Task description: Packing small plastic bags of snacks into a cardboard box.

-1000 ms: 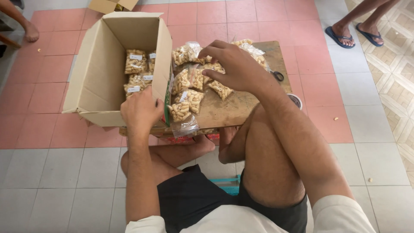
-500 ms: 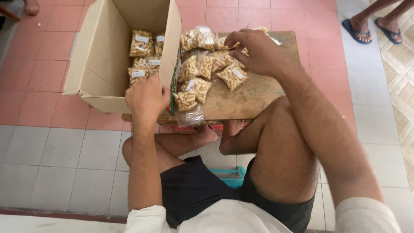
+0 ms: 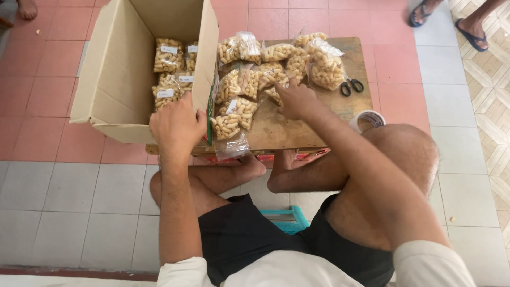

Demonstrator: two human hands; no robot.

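Note:
My left hand grips the near right wall of an open cardboard box standing on the floor. Inside the box lie several clear bags of pale snack sticks. My right hand rests on the low wooden board, fingers touching a snack bag at the edge of a pile. More such bags lie across the board beside the box, and a larger full bag sits at the back right.
Black-handled scissors lie on the board's right side. A roll of tape sits by my right knee. Another person's sandalled feet stand at the top right, a bare foot at top left. A teal stool is under me.
My right hand has drawn back from over the pile to the board's middle. My left hand stays on the box wall. The view has shifted closer.

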